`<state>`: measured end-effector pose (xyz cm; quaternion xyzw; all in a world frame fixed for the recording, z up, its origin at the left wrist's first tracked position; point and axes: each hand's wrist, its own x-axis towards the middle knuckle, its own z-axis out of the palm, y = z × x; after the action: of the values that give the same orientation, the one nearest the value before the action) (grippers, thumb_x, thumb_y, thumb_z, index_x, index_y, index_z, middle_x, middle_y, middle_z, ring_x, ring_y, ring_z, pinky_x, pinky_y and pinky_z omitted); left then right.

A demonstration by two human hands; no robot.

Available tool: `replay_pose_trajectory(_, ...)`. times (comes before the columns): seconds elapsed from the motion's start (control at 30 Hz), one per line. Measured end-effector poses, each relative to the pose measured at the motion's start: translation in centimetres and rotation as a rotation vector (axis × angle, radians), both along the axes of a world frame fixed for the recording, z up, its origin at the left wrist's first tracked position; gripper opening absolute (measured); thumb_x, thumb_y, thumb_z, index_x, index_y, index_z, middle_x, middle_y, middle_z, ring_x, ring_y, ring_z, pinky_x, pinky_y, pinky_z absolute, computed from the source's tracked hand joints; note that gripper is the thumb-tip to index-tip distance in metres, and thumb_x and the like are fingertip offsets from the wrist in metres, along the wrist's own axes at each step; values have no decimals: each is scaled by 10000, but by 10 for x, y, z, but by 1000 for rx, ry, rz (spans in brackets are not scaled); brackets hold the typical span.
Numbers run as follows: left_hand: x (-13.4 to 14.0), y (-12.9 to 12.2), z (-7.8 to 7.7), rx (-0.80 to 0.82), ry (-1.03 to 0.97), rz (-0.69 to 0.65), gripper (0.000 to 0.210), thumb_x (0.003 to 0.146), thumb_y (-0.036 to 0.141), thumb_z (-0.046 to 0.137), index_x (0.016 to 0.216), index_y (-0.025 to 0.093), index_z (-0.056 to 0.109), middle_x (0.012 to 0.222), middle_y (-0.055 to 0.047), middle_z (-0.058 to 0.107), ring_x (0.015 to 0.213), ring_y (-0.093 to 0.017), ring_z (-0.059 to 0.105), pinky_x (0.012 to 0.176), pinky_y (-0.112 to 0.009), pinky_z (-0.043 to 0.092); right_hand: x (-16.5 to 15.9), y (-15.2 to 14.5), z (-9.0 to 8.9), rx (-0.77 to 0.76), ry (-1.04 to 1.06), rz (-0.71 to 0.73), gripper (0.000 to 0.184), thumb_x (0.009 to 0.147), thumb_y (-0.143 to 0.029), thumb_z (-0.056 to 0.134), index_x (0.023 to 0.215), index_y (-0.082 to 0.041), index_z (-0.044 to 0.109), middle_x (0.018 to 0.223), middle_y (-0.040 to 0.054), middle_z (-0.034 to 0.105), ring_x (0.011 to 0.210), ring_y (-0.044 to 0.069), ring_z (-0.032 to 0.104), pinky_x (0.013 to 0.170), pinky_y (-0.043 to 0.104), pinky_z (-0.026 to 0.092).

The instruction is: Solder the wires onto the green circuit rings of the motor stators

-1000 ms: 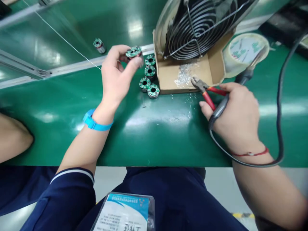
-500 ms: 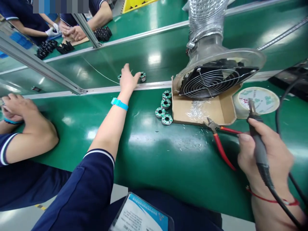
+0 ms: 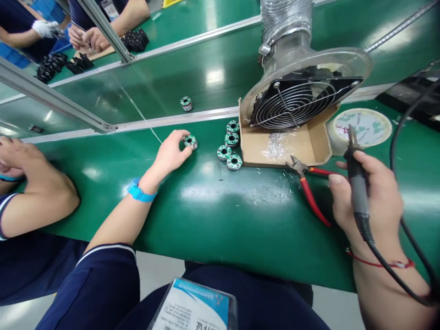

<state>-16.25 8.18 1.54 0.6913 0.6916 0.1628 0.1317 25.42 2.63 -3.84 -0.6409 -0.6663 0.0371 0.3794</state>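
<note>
— What's on the bench (image 3: 206, 220)?
— Four small wound coils (image 3: 228, 145) clustered just beside an open cardboard tray (image 3: 309, 146), red-handled cutters (image 3: 309, 192) among wire clippings (image 3: 271, 195), a tape roll (image 3: 364, 126).
— Beyond the rail?
— One coil (image 3: 186, 103), alone.

Glossy green workbench (image 3: 213, 220), pale floor (image 3: 161, 268)

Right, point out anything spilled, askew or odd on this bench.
Small shiny metal clippings lie scattered on the green bench in front of the cardboard tray, with more heaped inside it. One coil part sits alone beyond the rail, apart from the cluster of four. The red-handled cutters lie half under the right hand.
</note>
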Motion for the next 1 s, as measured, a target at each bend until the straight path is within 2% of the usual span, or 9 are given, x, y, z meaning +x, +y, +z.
replay_pose_trajectory(0.13,29,-45,6,-137,17,-300,458,920,279,622,1365,176,586,1176,-91,638,1001,-215,650,858,-343,525,-14,-8,16,78,163,48,572,791,-472,709,1298,-215,649,1110,116,715,876,242,742,797,443,625)
replay_pose_trajectory(0.27,52,-68,0,-165,-131,-459,388,887,244,715,1260,195,620,1181,-83,642,950,-182,635,794,-310,506,-42,-29,42,138,298,149,413,847,-331,715,1251,-247,699,1080,65,732,782,150,724,709,328,626)
replay_pose_trajectory(0.37,78,-84,-2,-214,-332,-492,364,856,252,751,1184,207,600,973,-26,666,741,-135,581,648,-273,456,-61,-45,58,-1,511,330,450,910,-282,667,1356,-333,636,1049,16,768,709,120,718,650,281,624)
replay_pose_trajectory(0.43,97,-94,1,-286,-488,-484,359,858,293,752,1159,218,572,714,51,563,589,-114,485,548,-254,386,-69,-51,66,-117,533,406,436,932,-271,643,1360,-349,621,1010,-7,773,779,140,742,744,317,651)
replay_pose_trajectory(0.5,113,-101,6,-330,-613,-478,357,858,320,758,1140,230,560,614,87,454,530,-105,425,506,-248,344,-73,-53,72,-187,475,449,413,906,-259,678,1311,-331,635,966,-22,765,871,156,749,885,365,648)
replay_pose_trajectory(0.57,125,-105,13,-323,-663,-495,360,854,324,772,1145,242,577,627,82,454,532,-100,415,509,-250,341,-74,-51,76,-205,443,504,456,854,-231,730,1291,-310,625,938,-27,747,877,147,735,921,355,635)
replay_pose_trajectory(0.7,135,-106,22,-267,-621,-548,378,857,343,796,1190,252,641,692,57,493,573,-97,430,537,-251,354,-73,-46,78,-237,486,577,506,834,-203,733,1313,-281,588,859,-39,699,806,119,697,868,302,622)
replay_pose_trajectory(0.87,136,-109,24,-199,-564,-613,403,863,386,796,1207,219,672,768,36,536,606,-95,430,544,-248,349,-71,-43,81,-354,533,599,490,825,-173,723,1290,-250,586,812,-63,684,706,87,658,769,272,609)
replay_pose_trajectory(1.0,136,-112,25,-137,-566,-641,425,852,392,801,1188,157,688,744,40,511,589,-91,397,521,-254,321,-72,-43,85,-372,504,595,439,810,-184,719,1229,-249,604,768,-75,665,678,96,649,704,280,598)
